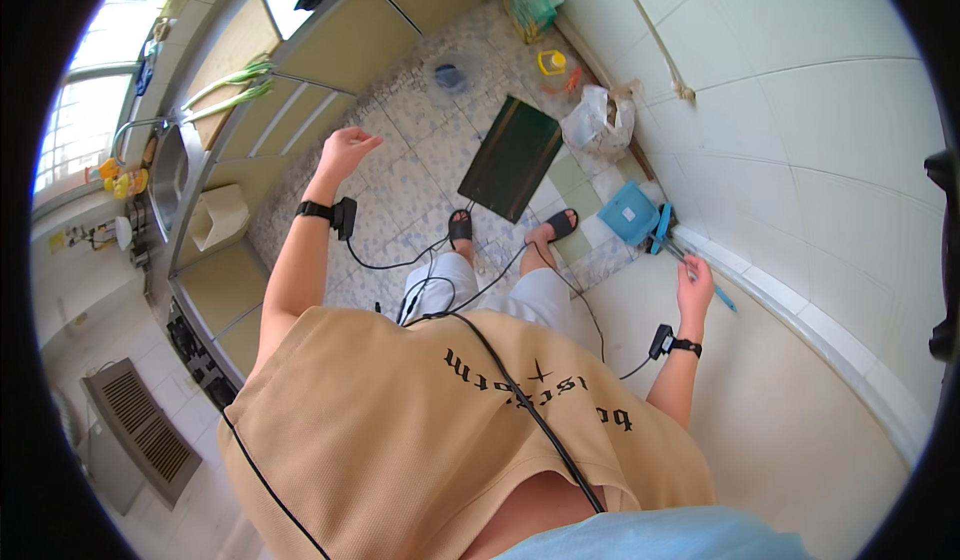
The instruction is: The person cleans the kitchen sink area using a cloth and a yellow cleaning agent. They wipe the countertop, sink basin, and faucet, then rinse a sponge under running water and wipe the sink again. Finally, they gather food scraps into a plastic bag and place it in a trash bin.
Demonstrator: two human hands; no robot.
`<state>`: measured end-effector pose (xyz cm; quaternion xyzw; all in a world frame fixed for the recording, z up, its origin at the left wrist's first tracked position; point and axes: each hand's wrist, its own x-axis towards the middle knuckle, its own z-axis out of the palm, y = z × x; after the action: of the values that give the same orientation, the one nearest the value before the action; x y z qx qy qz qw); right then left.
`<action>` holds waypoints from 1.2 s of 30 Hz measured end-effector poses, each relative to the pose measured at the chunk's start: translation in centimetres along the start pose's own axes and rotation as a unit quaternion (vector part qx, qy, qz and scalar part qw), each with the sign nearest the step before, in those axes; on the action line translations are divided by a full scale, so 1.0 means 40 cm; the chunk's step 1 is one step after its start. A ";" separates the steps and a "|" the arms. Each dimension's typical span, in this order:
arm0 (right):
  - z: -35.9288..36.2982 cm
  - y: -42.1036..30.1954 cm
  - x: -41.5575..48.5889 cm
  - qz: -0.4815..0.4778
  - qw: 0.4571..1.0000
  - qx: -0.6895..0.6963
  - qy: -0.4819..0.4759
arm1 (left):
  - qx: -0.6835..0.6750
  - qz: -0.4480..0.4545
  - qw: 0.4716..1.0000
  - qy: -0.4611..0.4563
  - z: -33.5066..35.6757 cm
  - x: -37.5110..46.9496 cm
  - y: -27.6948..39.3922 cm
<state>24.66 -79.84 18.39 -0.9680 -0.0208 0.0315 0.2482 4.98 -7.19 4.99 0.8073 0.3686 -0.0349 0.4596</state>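
Note:
My left hand (350, 153) hovers over the tiled floor beside the cabinets, fingers loosely bent, with nothing visible in it. My right hand (696, 282) is near the wall at the right, its fingers curled across the long handle (725, 299) of a blue dustpan (628, 213). Whether the fingers grip this handle or only pass in front of it is unclear. A second blue piece (661, 228), perhaps a broom head, sits against the dustpan. Before my feet lies a dark green rectangular board or mat (512, 158).
A white plastic bag (598, 121), a yellow-capped bottle (553, 62) and a clear container (450, 76) stand on the floor. Spring onions (229, 98) lie on a cutting board (244, 38) near the sink (169, 177). Black cables (491, 282) hang across my legs.

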 end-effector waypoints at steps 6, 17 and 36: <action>-0.049 -0.040 -0.302 0.043 0.997 -0.014 0.069 | -0.112 0.059 0.990 0.068 -0.219 -0.125 -0.264; 0.060 0.040 -0.792 0.165 0.981 -0.049 0.086 | -0.299 0.019 0.954 0.002 -0.281 -0.197 -0.501; 0.034 -0.108 -0.626 0.158 0.987 -0.039 -0.001 | -0.342 -0.108 0.933 -0.039 -0.172 -0.326 -0.744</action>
<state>-0.49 -76.80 20.56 -0.9679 0.1307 0.0708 0.2026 -25.09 -0.15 -7.22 0.5546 0.4246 0.0124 0.7155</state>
